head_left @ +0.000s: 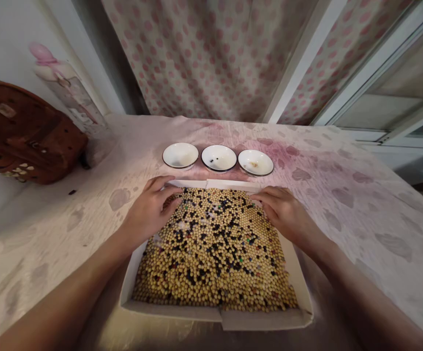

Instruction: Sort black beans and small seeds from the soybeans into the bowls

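Note:
A shallow white cardboard box lies before me, its bottom covered with small round tan beans. Many black beans are mixed among them, with a few green, blue and red bits. At the far left corner of the box my left hand rests over the rim, thumb and fingers apart at the edge of the beans. My right hand is over the far right corner, its fingers stretched inward and the thumb lower. Nothing shows in either hand, though some fingertips are hard to make out.
Beyond the box stand three white dark-rimmed bowls: a left bowl, a middle bowl with a few black beans, and a right bowl with small yellowish bits. A brown backpack and a pink-topped bottle stand at the left. A patterned cloth covers the table.

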`<control>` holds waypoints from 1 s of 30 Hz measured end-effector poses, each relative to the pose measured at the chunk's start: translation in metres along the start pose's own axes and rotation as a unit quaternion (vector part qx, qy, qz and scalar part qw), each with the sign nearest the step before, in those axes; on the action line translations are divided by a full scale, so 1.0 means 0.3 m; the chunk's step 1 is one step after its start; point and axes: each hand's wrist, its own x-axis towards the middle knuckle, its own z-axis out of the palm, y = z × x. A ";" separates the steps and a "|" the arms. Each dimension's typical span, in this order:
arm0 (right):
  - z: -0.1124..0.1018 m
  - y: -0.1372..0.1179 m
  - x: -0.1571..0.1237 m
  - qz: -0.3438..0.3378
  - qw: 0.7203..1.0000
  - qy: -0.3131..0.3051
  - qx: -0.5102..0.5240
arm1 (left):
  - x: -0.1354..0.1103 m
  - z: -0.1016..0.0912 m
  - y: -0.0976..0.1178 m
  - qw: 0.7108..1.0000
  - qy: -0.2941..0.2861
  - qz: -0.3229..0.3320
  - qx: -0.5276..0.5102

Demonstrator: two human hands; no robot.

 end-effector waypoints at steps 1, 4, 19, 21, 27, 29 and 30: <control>0.003 0.003 -0.003 -0.005 1.000 0.002 -0.004 | 0.000 0.000 0.000 1.000 -0.003 0.000 0.003; 0.003 0.005 -0.003 -0.009 1.000 -0.013 -0.018 | 0.001 -0.001 0.000 1.000 -0.005 -0.001 0.006; 0.037 0.009 0.051 -0.002 0.983 -0.079 -0.167 | -0.003 0.002 0.001 1.000 0.001 -0.002 0.002; 0.043 0.009 0.055 -0.006 0.978 -0.088 -0.189 | -0.004 0.004 0.001 1.000 0.003 -0.001 0.001; 0.044 -0.003 0.059 -0.008 0.970 -0.091 -0.225 | -0.006 0.009 -0.003 1.000 -0.002 -0.007 0.006; 0.043 -0.005 0.059 -0.006 0.970 -0.087 -0.225 | -0.006 0.009 -0.002 1.000 -0.004 -0.008 0.011; 0.043 -0.005 0.058 -0.006 0.971 -0.086 -0.223 | -0.006 0.008 -0.001 1.000 -0.005 -0.008 0.012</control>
